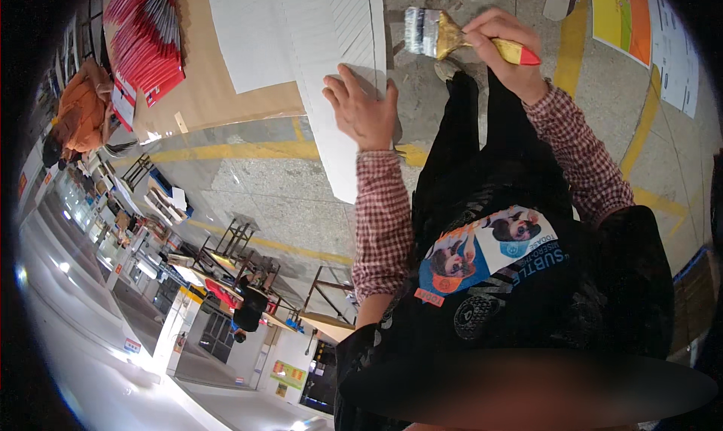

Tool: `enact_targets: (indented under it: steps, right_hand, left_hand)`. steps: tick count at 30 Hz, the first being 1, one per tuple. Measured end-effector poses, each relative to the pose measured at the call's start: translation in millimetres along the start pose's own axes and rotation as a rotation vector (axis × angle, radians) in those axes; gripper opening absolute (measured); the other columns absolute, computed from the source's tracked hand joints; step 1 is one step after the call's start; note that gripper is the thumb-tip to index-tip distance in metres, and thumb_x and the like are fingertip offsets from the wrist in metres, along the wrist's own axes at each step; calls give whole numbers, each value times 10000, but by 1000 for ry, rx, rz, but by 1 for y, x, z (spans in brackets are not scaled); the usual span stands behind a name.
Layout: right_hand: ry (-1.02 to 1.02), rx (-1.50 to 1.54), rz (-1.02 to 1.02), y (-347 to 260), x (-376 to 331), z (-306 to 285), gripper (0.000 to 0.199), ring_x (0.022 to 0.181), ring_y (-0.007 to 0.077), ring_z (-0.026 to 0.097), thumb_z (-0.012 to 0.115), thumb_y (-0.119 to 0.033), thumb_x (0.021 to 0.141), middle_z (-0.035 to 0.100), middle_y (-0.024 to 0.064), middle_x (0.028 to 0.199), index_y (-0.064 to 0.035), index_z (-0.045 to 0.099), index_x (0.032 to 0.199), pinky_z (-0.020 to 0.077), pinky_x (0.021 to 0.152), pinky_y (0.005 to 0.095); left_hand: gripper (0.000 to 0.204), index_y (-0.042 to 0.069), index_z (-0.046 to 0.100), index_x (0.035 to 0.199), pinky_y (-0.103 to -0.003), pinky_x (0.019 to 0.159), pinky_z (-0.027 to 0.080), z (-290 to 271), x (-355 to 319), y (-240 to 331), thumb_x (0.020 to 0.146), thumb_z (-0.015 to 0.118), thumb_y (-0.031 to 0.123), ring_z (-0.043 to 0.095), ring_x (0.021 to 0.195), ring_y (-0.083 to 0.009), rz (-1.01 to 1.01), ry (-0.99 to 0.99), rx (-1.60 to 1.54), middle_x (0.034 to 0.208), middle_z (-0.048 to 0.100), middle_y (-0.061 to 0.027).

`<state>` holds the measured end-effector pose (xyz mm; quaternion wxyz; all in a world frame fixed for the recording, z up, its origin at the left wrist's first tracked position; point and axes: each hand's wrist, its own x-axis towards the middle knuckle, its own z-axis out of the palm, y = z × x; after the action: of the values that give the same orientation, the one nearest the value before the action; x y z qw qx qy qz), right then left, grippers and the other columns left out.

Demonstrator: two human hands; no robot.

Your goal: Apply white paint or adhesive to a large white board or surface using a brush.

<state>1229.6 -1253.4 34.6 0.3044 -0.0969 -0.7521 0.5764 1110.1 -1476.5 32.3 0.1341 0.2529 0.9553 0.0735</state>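
A wide flat paintbrush (437, 36) was gripped by right hand (501, 43) fingers. The white paper sheet (331, 62) was pressed under spread left hand (365, 107) fingers; no paint was seen on it yet.

Workshop or factory hall: concrete floor (263, 182) with yellow lane lines (226, 151), metal-frame work tables (233, 243), stacked red packets (147, 35), large cardboard sheet (203, 92).

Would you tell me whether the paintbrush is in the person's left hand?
No, the paintbrush is gripped by the right hand, while the left hand rests on the white sheet.
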Motion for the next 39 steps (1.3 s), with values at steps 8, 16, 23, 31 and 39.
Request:
enact_targets:
  steps: [8, 16, 23, 31, 39]
  right_hand:
    - [-8, -47, 24, -2, -17, -2, 103, 741, 151, 609, 654, -51, 839, 638, 79, 866, 17, 619, 771, 473, 636, 260]
    - [-56, 47, -37, 14, -8, 13, 55, 746, 140, 601, 654, -47, 841, 633, 63, 895, -3, 622, 832, 485, 642, 265]
    - [1, 6, -125, 31, 18, 26, 48, 764, 146, 599, 647, -31, 842, 635, 73, 916, 5, 623, 822, 478, 663, 262]
    - [-103, 61, -91, 39, -8, 38, 48, 762, 148, 605, 661, -37, 838, 633, 71, 897, -8, 624, 825, 491, 655, 271]
    - [-190, 74, -29, 35, -15, 52, 58, 771, 168, 615, 657, -33, 829, 639, 82, 877, 5, 617, 811, 493, 677, 288]
  left_hand:
    - [1078, 25, 141, 1471, -561, 1104, 156, 45, -35, 0, 661, 792, 312, 106, 1377, -492, -160, 210, 136, 1486, 100, -325]
    - [788, 3, 343, 1392, -477, 1050, 326, -7, -25, -31, 721, 685, 232, 334, 1263, -527, 16, -29, -167, 1368, 338, -359]
    - [713, 6, 410, 1347, -454, 947, 428, -21, -14, -38, 733, 684, 242, 446, 1198, -465, 53, -84, -201, 1303, 441, -304]
    - [715, 12, 409, 1344, -453, 903, 451, -14, -14, -41, 731, 685, 256, 474, 1143, -440, 52, -52, -156, 1268, 448, -284]
    - [731, 28, 409, 1344, -449, 903, 455, -6, -10, -47, 714, 692, 267, 471, 1144, -458, 21, -68, -183, 1277, 440, -302]
